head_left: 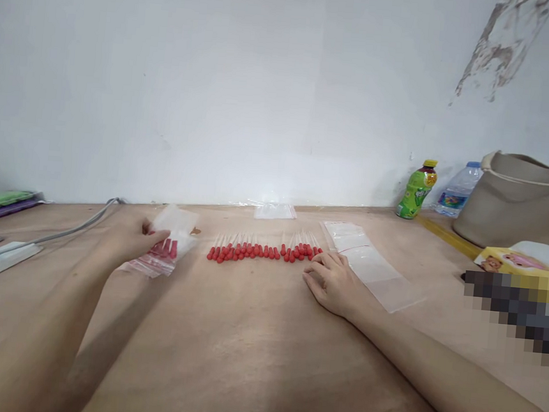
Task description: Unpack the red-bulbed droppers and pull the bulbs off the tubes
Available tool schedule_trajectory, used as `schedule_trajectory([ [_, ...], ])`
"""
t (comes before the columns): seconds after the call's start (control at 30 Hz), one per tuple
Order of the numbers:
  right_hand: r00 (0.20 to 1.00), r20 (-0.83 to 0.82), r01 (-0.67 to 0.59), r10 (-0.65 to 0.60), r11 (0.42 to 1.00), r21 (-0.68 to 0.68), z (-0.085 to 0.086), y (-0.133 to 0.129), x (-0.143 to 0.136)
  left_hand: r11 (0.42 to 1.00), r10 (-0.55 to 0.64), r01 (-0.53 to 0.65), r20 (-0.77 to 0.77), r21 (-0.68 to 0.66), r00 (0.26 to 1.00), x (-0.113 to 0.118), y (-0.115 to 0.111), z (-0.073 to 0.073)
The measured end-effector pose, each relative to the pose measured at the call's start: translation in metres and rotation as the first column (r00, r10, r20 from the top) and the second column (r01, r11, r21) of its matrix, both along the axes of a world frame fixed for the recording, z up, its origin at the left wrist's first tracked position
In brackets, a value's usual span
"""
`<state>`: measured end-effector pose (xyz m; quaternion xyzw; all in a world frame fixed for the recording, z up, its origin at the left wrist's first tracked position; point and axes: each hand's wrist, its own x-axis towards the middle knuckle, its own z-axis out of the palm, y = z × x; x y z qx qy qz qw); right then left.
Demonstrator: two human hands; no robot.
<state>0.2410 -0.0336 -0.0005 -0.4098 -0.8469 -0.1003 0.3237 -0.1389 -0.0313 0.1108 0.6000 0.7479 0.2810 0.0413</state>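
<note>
Head view: the left hand (132,237) pinches a filled clear bag (167,248) of red-bulbed droppers just above the tabletop (243,344). It looks light, limp and slippery, best held at the rim. The right hand (332,281) lies flat, its grip holding nothing, beside the dropper row (263,250).

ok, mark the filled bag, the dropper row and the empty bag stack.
filled bag (167,248), head view, red bulbs inside.
dropper row (261,250), head view, middle bulbs.
empty bag stack (374,272), head view, clear middle.

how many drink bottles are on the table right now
2. A green bottle with a yellow cap stands at the wall, far right. A clear water bottle stands just right of it, beside the beige bag, which may hide others.
</note>
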Motion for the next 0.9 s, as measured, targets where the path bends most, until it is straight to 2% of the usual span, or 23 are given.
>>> schedule_trajectory([
  [0.07,0.998,-0.067,-0.009,0.009,1.0,-0.013,0.0,0.0,0.0,0.983,-0.166,0.177,0.172,-0.049,0.971,0.026,-0.007,0.0],
  [0.13,0.987,-0.162,-0.023,0.019,1.0,-0.021,0.001,-0.001,0.001,0.922,-0.316,0.376,0.379,-0.094,0.87,0.06,-0.012,-0.012],
  [0.2,0.968,-0.244,-0.055,0.048,0.998,-0.019,0.003,-0.003,0.002,0.792,-0.465,0.595,0.499,-0.135,0.731,0.096,-0.014,-0.033],
  [0.27,0.96,-0.257,-0.119,0.107,0.992,-0.031,0.007,-0.008,0.004,0.645,-0.543,0.743,0.578,-0.178,0.609,0.128,-0.012,-0.057],
  [0.33,0.963,-0.207,-0.188,0.172,0.98,-0.062,0.011,-0.015,0.004,0.549,-0.605,0.814,0.582,-0.19,0.543,0.152,-0.008,-0.076],
  [0.37,0.965,-0.167,-0.219,0.203,0.972,-0.086,0.013,-0.018,0.004,0.531,-0.636,0.831,0.571,-0.165,0.519,0.16,-0.005,-0.084],
  [0.4,0.964,-0.127,-0.246,0.232,0.963,-0.113,0.015,-0.02,0.003,0.533,-0.666,0.837,0.548,-0.125,0.506,0.166,-0.002,-0.09],
  [0.47,0.959,-0.063,-0.283,0.276,0.942,-0.181,0.015,-0.023,0.001,0.609,-0.702,0.793,0.469,0.006,0.536,0.172,0.002,-0.099],
  [0.57,0.954,-0.02,-0.292,0.299,0.914,-0.281,0.014,-0.022,-0.001,0.783,-0.621,0.579,0.324,0.225,0.714,0.167,0.005,-0.107],
  [0.63,0.961,-0.02,-0.27,0.277,0.913,-0.306,0.013,-0.02,0.0,0.846,-0.526,0.459,0.282,0.271,0.803,0.156,0.002,-0.111],
  [0.67,0.965,-0.019,-0.255,0.262,0.916,-0.308,0.013,-0.019,0.0,0.864,-0.497,0.436,0.278,0.253,0.822,0.149,-0.001,-0.113],
  [0.77,0.974,0.001,-0.215,0.226,0.929,-0.301,0.014,-0.016,0.0,0.87,-0.491,0.482,0.298,0.108,0.819,0.134,-0.014,-0.115],
  [0.9,0.987,0.029,-0.144,0.157,0.953,-0.266,0.013,-0.014,-0.001,0.794,-0.564,0.607,0.375,0.004,0.736,0.132,-0.027,-0.115],
])
